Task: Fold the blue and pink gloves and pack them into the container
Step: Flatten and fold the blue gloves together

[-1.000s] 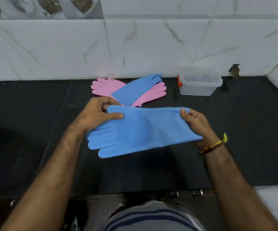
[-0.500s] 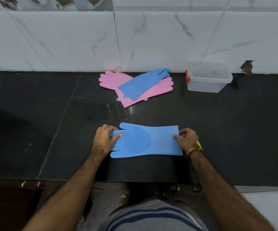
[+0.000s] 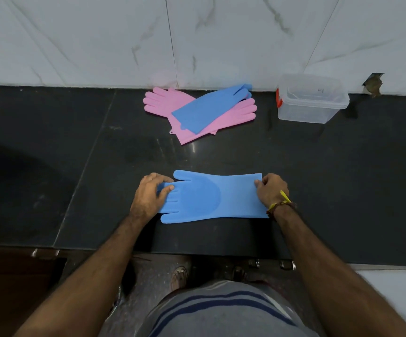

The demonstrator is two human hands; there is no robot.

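Observation:
A blue glove (image 3: 211, 197) lies flat on the black counter near its front edge, fingers to the left, cuff to the right. My left hand (image 3: 149, 198) grips its fingertips, thumb on top. My right hand (image 3: 271, 189) pinches the cuff edge. Farther back lies a second blue glove (image 3: 209, 108) across two pink gloves (image 3: 165, 103), which are crossed under it. A clear plastic container (image 3: 311, 98) with a red clip stands open at the back right, against the wall.
The black counter (image 3: 343, 178) ends at a front edge just below the glove. A white marble wall (image 3: 197, 37) closes the back. My legs and a foot show below the edge.
The glove was held up in the air a second ago; both hands have lowered it and laid it flat on the counter. It now lies stretched between them.

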